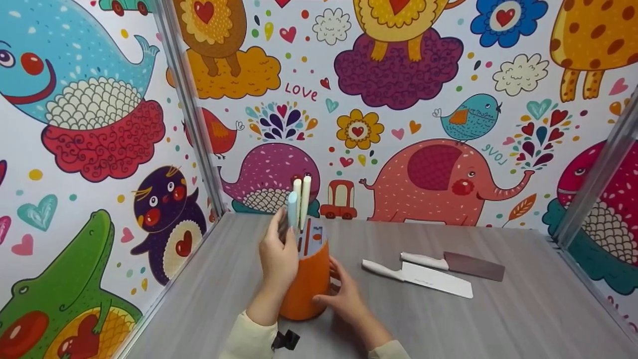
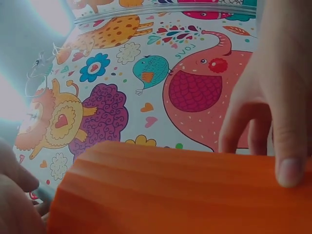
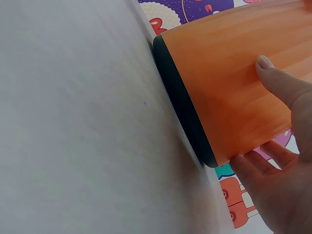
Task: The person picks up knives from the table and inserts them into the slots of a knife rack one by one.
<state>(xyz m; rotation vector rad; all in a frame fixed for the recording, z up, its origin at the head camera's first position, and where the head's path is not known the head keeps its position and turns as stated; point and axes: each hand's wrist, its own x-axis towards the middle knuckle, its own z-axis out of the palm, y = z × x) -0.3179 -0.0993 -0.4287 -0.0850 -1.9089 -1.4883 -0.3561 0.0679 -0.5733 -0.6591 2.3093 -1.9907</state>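
Observation:
An orange knife block (image 1: 305, 289) with a dark base stands upright on the table. Two cream handles (image 1: 305, 199) stick up out of its slotted top, beside a light blue handle (image 1: 292, 207). My left hand (image 1: 279, 254) is at the block's upper left, thumb and fingers about the light blue handle; what lies below that handle is hidden by the hand. Lower down, my right hand (image 1: 349, 294) holds the block's right side, thumb (image 3: 278, 80) on the front and fingers (image 3: 253, 168) along the far side.
Right of the block, a white-bladed cleaver (image 1: 436, 280) and a darker-bladed cleaver (image 1: 473, 266) lie side by side on the grey table (image 1: 538, 319). A small black clip (image 1: 286, 340) is at the left sleeve. Cartoon-printed walls (image 1: 329, 124) enclose the back and sides.

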